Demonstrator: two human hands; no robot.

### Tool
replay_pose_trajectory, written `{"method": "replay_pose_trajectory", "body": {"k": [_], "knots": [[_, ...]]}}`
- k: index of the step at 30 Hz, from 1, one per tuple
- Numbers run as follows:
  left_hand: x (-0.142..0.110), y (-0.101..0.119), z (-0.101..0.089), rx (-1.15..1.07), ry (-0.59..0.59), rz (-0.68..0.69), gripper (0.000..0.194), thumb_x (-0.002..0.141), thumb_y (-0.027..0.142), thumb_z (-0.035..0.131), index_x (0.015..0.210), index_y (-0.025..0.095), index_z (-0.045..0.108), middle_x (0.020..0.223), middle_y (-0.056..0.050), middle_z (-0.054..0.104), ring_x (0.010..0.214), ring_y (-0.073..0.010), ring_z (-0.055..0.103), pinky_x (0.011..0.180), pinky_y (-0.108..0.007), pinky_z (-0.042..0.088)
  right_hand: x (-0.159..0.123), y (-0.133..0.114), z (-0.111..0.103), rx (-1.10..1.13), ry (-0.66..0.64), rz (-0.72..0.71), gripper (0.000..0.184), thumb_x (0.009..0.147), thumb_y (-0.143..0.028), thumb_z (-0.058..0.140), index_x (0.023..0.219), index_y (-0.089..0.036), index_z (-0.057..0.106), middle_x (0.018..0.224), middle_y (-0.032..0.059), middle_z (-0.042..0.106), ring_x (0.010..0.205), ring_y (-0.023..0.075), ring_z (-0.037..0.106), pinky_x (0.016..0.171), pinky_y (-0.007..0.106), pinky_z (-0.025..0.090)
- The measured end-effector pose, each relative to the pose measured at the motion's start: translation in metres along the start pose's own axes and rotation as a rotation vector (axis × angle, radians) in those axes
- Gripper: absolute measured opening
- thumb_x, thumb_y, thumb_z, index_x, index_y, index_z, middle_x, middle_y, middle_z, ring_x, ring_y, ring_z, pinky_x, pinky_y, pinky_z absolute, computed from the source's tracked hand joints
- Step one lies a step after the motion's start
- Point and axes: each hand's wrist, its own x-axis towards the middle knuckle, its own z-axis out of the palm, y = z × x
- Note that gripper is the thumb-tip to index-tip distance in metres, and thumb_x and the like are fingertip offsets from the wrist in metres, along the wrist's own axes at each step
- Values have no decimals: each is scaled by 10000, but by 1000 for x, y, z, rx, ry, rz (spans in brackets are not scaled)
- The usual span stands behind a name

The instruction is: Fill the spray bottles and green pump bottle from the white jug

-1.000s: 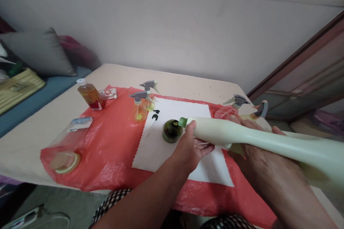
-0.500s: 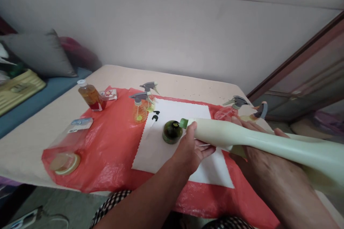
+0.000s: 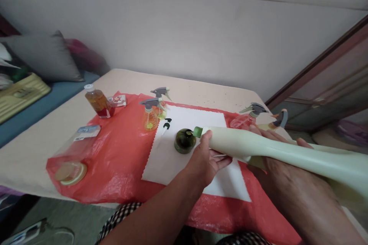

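Container (image 3: 283, 152) barely moved, spout (image 3: 197, 132) near bottle (image 3: 184, 144)

A beige table (image 3: 135, 80) is spreading beneath and beyond the left fingers (image 3: 224, 162). A red plastic sheet (image 3: 120, 149) is covering much of it below them, carrying a white mat (image 3: 201, 116); an amber bottle (image 3: 99, 101) is standing well to their left, by the sheet's edge.

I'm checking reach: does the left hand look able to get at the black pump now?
Probably not: the left hand supports the pale container, and the dark green bottle stands between it and the black pump.
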Motion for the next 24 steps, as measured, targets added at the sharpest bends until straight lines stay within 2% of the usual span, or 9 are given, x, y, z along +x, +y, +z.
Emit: {"method": "replay_pose_trajectory", "body": {"k": [3,12,18,24], "knots": [[0,-1,-1,1,3,-8,598,850,537,588,1258,105,521,1125,-195,649,1004,-290,680,915,-411,549,-2,-1,-1,-23,-95,24,652,944,-188,426,1559,-227,213,1488,171,465,1361,347,455,1108,605,311],[2,0,0,-2,8,-9,621,846,537,592,1281,101,513,1180,-215,633,1051,-309,669,931,-427,538,0,-3,0,-23,-36,25,680,940,-217,444,1565,-202,179,1472,167,484,1335,342,481,1110,578,316],[2,0,0,-9,2,-11,626,849,538,591,1287,98,513,1176,-213,633,1013,-298,678,915,-415,546,-3,-1,2,-38,-113,16,647,950,-195,391,1564,-229,193,1497,152,458,1375,343,435,1128,595,275],[1,1,1,-1,7,-12,618,857,542,575,1284,100,506,1156,-205,638,1014,-294,677,913,-410,546,-2,0,2,-40,-79,12,705,953,-212,411,1576,-250,83,1496,163,456,1366,342,448,1109,594,305]]}}
